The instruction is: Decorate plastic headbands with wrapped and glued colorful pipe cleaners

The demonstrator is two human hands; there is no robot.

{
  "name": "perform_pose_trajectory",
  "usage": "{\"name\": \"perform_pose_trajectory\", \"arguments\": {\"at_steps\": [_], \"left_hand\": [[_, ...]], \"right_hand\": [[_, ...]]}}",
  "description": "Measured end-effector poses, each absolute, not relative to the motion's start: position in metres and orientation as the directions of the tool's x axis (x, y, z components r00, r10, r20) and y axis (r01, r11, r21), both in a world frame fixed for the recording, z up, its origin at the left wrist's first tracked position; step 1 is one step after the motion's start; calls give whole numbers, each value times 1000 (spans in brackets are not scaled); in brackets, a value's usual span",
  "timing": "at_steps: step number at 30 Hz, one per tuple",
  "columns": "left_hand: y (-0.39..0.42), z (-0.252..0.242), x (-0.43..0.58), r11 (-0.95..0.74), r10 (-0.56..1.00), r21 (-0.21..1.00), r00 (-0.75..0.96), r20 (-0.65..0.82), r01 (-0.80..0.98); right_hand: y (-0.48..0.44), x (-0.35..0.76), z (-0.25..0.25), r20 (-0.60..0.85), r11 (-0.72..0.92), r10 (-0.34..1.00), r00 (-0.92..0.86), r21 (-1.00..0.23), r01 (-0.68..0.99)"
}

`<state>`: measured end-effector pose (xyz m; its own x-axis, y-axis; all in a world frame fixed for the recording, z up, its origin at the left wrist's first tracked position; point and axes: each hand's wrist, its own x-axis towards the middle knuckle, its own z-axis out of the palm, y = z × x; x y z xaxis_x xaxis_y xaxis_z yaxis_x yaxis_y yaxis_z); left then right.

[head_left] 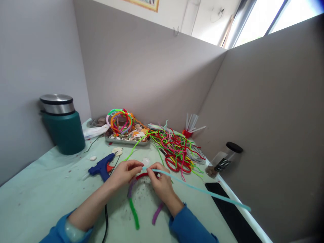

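Right hand [162, 184] pinches pipe cleaner [202, 190] pointing lower-right.

Blue sleeves; pale bangle [71, 230] on left wrist.

single head-worn view, close above left hand [125, 173] and right hand [162, 184], forward and down across the table [37, 202] toward the partitions [152, 77]

Blue glue gun [101, 167], green bin [64, 126] (steel lid), tray of shells [126, 142], toppled jar [222, 162].
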<state>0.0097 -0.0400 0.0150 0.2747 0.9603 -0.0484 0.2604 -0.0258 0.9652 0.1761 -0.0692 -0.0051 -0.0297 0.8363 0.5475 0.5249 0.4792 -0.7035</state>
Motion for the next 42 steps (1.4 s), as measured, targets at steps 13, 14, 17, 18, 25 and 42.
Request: {"name": "perform_pose_trajectory", "arguments": {"at_steps": [13, 14, 17, 18, 25, 42], "left_hand": [[-51, 22, 15, -271, 943, 810, 312, 115, 520], [-50, 21, 15, -229, 951, 844, 298, 87, 485], [-46, 15, 15, -52, 962, 951, 270, -34, 306], [-45, 14, 16, 6, 961, 973, 267, -69, 229], [-48, 10, 21, 170, 965, 958, 235, -114, -232], [-43, 22, 4, -374, 923, 735, 301, 238, 566]], "right_hand": [[-67, 175, -12, 464, 423, 886, -14, -795, 435], [-66, 175, -12, 461, 419, 887, -2, -804, 421], [-65, 175, -14, 466, 419, 884, 24, -817, 397], [-65, 174, -14, 468, 419, 883, 33, -817, 396], [-67, 168, -15, 486, 449, 874, 19, -821, 352], [-68, 178, -9, 500, 456, 862, -77, -701, 548]]}}
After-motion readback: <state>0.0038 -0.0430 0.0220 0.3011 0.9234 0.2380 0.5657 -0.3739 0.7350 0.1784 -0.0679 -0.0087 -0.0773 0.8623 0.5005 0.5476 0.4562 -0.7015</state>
